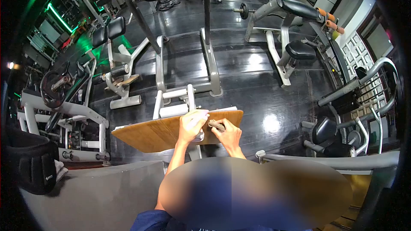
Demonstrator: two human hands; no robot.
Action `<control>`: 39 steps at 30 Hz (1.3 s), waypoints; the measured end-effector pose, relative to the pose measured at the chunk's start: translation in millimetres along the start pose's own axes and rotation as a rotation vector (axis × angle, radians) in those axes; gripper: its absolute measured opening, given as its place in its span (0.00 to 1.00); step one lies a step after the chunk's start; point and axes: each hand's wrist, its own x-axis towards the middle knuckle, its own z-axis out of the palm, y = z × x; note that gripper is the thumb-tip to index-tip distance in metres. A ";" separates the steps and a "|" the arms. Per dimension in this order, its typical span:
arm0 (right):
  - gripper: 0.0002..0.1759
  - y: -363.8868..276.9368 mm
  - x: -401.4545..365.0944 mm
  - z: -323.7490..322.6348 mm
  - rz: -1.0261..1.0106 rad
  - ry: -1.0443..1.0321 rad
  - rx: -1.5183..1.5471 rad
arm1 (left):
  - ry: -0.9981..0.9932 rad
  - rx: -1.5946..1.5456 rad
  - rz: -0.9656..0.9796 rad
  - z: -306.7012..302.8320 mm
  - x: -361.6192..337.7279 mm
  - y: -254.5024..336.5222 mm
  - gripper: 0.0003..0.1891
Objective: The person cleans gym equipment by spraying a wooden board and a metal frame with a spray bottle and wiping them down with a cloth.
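Right hand [230,136]: over the right part of the board, its fingers closed on the brown piece — thumb on one side, fingertips on the other.
Brown piece [217,125]: short and grey-brown, in the right hand above the board; its long axis slants from upper left to lower right, the free end pointing up and left towards the left hand, the other end going into the right hand's grip.
Left hand [192,125]: just beside the brown piece, on its left, fingers bent inward with the tips close together; a small pinkish-white spot shows at the tips, and I cannot tell whether it is something held.
Board [145,134]: wooden, wide from left to right, under both hands.
Frame [160,66]: pale metal, standing beyond the board on the dark floor [239,72], with a white roller [173,110] just past the board's far edge.
Near left: a black belt [36,162] on a grey pad [111,192] — a pale cloth [61,171] just beside it.
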 end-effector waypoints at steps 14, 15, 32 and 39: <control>0.14 -4.4 17.2 -13.4 -0.054 0.094 0.063 | -0.017 0.001 -0.024 -1.0 -3.9 0.0 0.11; 0.14 0.6 13.9 -10.1 -0.050 0.079 0.050 | -0.020 0.003 -0.025 -1.0 -4.2 -0.5 0.11; 0.13 4.0 19.3 -20.4 0.051 0.186 0.079 | 0.014 -0.073 -0.019 5.7 -5.9 0.5 0.09; 0.12 23.1 13.7 -29.4 0.123 0.157 0.060 | 0.023 -0.070 -0.022 5.1 -6.6 -3.5 0.08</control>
